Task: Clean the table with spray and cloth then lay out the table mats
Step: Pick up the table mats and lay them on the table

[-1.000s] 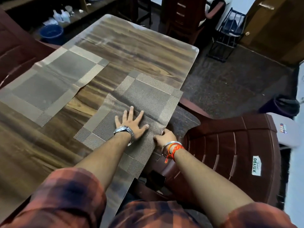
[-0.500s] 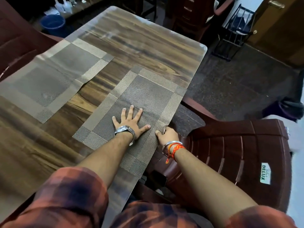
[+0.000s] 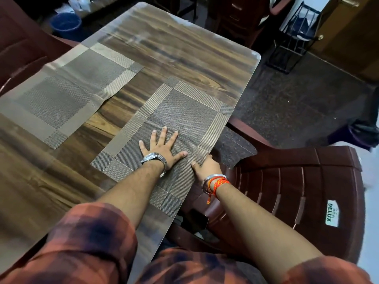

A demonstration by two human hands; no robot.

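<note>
Table (image 3: 184, 58): mat (image 3: 184, 111) under left hand (image 3: 162, 149).

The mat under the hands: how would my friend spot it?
Find the wooden table. Two mats lie on it; pick the near mat by the right edge, beside the chair. Unlike the far mat, it has the left hand flat on it and the right hand pinching its edge.

The one legible word is "DELUX", printed in dark capital letters on a small white rectangular label (image 3: 331, 213). The label is stuck to the slatted back of the dark maroon moulded plastic chair (image 3: 287, 173) at the right. The word lies sideways in the head view, its letters running from top to bottom. A line of smaller print beside it on the same label is too fine to read.
</note>
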